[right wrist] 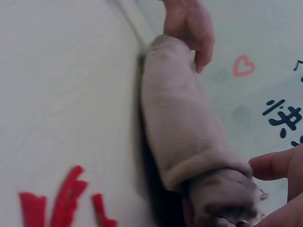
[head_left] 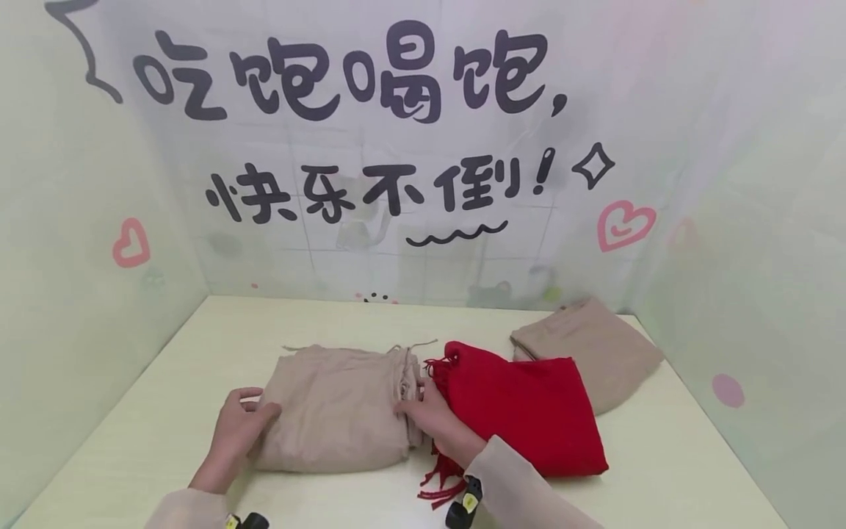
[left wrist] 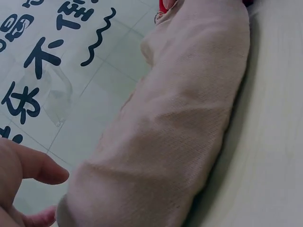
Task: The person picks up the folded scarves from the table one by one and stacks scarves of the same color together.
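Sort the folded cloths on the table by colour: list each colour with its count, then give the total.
Beige: 2, a folded fabric cloth on the left and a folded fabric cloth at the back right
Red: 1, a folded fabric cloth with fringe
Total: 3

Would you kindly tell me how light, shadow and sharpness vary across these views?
Head view: fairly even light, with the black lettering crisp; left wrist view: dimmer, a dark shadow along the lower-right edge of the folded beige cloth; right wrist view: the red fringe blurred at lower left, and a dark shadow along the cloth's left side.
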A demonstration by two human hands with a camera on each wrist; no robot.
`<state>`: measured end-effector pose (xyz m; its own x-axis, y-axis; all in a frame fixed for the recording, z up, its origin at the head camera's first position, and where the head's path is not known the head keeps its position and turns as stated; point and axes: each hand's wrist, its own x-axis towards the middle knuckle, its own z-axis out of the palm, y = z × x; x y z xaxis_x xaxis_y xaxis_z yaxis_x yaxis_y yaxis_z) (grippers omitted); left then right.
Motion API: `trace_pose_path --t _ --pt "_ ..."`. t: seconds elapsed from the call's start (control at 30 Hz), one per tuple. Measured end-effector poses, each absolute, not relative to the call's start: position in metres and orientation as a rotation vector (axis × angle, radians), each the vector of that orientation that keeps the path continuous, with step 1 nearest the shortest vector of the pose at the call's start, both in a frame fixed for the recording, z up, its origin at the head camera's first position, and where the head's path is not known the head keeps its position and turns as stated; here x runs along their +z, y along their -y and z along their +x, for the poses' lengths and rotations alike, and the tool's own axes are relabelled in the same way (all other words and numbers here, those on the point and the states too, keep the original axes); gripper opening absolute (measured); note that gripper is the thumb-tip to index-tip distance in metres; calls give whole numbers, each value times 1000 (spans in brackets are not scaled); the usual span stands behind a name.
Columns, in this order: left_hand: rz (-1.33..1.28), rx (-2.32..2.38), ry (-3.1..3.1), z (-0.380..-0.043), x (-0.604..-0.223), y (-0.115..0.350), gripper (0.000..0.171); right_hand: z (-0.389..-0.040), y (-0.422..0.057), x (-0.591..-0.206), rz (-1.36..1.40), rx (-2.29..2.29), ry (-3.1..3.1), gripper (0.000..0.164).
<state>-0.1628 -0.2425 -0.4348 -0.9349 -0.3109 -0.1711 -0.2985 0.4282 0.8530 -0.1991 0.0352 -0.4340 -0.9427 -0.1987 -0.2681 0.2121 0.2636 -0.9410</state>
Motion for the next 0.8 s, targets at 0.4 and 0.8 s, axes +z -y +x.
trace_pose_path --t 0.4,0.8 --pt "614 -1582 2532 -171 -416 231 50 -212 -40 -410 96 -1710 -2265 45" --pt "485 -1727 2543 -184 -405 213 51 -218 -52 -393 14 -1817 -2155 51"
